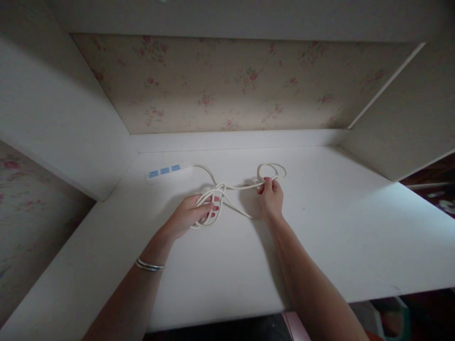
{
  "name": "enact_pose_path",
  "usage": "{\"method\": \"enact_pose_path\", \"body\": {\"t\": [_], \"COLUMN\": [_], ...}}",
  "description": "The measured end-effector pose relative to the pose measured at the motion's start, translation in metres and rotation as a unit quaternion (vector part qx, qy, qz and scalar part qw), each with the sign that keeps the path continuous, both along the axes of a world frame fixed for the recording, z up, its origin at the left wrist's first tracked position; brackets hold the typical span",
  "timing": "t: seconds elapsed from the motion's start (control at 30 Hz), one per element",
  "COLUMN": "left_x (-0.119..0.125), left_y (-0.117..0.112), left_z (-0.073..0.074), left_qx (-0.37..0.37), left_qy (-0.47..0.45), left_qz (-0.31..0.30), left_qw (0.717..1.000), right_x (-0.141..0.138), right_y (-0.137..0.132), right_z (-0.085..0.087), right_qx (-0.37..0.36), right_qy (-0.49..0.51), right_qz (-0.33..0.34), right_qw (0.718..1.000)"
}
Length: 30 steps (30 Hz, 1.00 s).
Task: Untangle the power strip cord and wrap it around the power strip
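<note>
A white power strip with three blue sockets lies on the white tabletop at the back left. From its right end a cream power cord runs toward my hands. My left hand is closed round several coiled loops of this cord, with the thumb across them. Farther right, my right hand pinches the cord between thumb and fingers. A loose loop extends beyond the right fingertips, and one slack stretch sags between the hands. The cord's plug cannot be made out.
The white tabletop sits in a nook with a low back ledge and flowered wallpaper. White panels rise at both sides, and a shelf hangs overhead. Dark, unclear items are below the front right edge.
</note>
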State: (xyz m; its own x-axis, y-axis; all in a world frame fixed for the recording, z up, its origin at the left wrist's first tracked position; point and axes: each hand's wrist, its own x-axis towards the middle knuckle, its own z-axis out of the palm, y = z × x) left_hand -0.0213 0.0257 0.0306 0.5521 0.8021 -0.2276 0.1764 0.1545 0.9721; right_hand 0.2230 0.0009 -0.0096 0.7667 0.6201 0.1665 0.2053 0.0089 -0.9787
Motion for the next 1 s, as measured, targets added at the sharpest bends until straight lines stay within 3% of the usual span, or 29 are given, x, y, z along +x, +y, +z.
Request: {"method": "enact_pose_path", "body": {"t": [0.07,0.13,0.23,0.37,0.43,0.5,0.6,0.67,1.0], "left_x": [0.003,0.005,0.008,0.01,0.011,0.012,0.012,0.011,0.009], "left_y": [-0.005,-0.008,-0.01,-0.01,-0.011,-0.011,-0.012,-0.012,-0.008], "left_z": [0.001,0.002,0.003,0.004,0.005,0.005,0.006,0.006,0.002], "left_qx": [-0.061,-0.073,-0.052,0.0,0.019,0.026,0.014,0.003,-0.001], "left_qy": [-0.056,-0.073,-0.073,-0.067,-0.06,-0.059,-0.067,-0.074,-0.101], "left_qz": [-0.024,-0.03,-0.022,0.0,0.007,0.012,0.009,-0.002,-0.092], "left_qw": [0.996,0.994,0.996,0.998,0.998,0.998,0.998,0.997,0.991], "right_x": [0.003,0.008,0.016,0.013,0.0,-0.018,-0.043,-0.05,-0.05], "right_y": [0.0,0.0,0.001,-0.002,-0.006,-0.01,-0.014,-0.016,-0.016], "right_z": [-0.002,-0.006,-0.01,-0.003,0.004,0.01,0.013,0.013,0.012], "right_qx": [-0.015,-0.02,-0.036,-0.027,0.006,0.03,0.006,-0.023,0.0], "right_qy": [-0.069,-0.097,-0.094,-0.164,-0.163,-0.121,-0.051,-0.024,0.028], "right_qz": [-0.027,-0.032,-0.035,-0.074,-0.025,0.067,0.213,0.274,0.326], "right_qw": [0.997,0.995,0.994,0.983,0.986,0.99,0.976,0.961,0.945]}}
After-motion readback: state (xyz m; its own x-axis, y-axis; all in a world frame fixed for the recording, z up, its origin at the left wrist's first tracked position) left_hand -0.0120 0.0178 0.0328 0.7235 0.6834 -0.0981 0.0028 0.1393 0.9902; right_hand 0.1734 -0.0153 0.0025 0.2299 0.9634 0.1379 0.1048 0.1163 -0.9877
